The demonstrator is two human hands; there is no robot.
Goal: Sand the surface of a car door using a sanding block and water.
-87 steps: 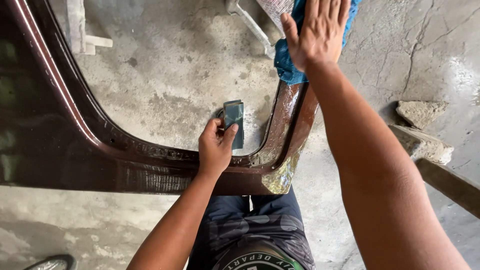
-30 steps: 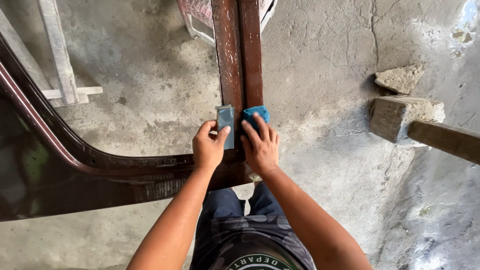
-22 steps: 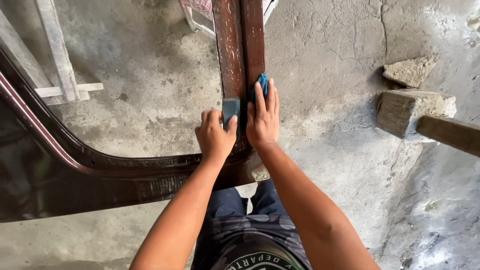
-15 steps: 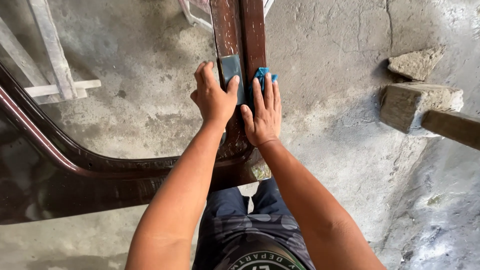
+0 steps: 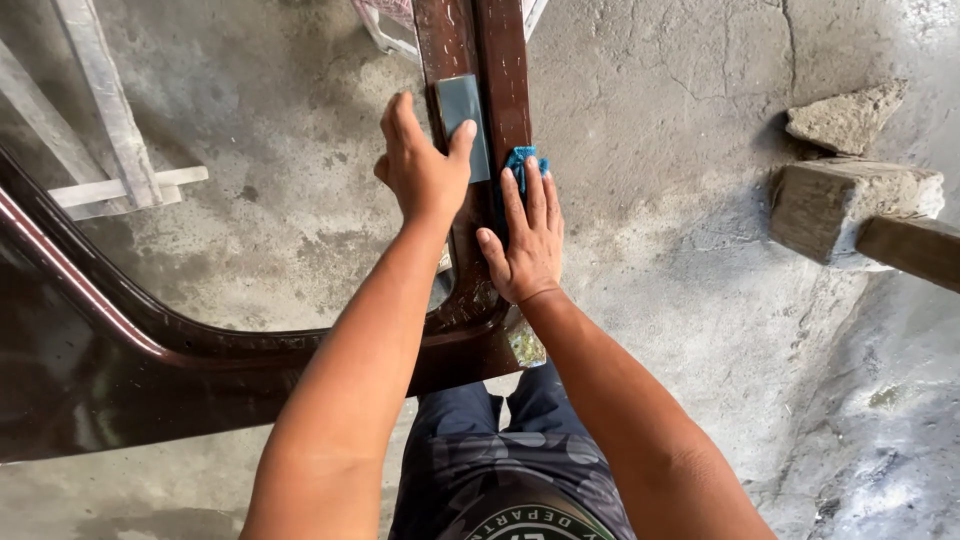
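Observation:
A wet, dark brown car door frame (image 5: 478, 40) stands before me, its upright pillar running up the middle and a curved window edge sweeping left. My left hand (image 5: 420, 165) grips a small grey-green rectangular block (image 5: 464, 125) and presses it flat on the pillar. Just below and to the right, my right hand (image 5: 528, 240) lies flat on the pillar over a blue cloth (image 5: 522, 160), of which only the top peeks past my fingertips.
Rough concrete floor (image 5: 680, 250) lies all around. Two stone blocks (image 5: 850, 200) and the end of a wooden beam (image 5: 915, 250) sit at the right. Pale wooden slats (image 5: 110, 140) lean at the upper left. My legs in dark trousers show at the bottom.
Both hands have slid up the pillar, the left hand with the block moving farther than the right hand on the cloth. Earlier the right hand reached high with the cloth.

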